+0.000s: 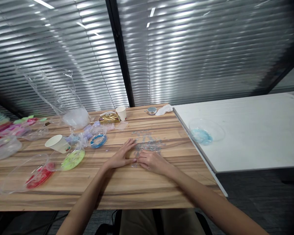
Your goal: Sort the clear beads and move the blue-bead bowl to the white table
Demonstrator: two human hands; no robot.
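L hand (pixel 123 155) laid flattish, fingers extended, nothing seen in it; R hand (pixel 152 160) curled, can't tell if it's pinching anything. Clear pcs (pixel 149 145) lie on wood table (pixel 137 195), at & just beyond fingers. Progress looks partial: dense patch formed, stragglers left outside it (exact no. unclear, too small).

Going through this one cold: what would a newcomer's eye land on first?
Probably the left hand and right hand, close together at a scatter of small shiny pieces on the wood-patterned table. Next come the vivid red material and yellow-green material in clear round plastic, left of the hands.
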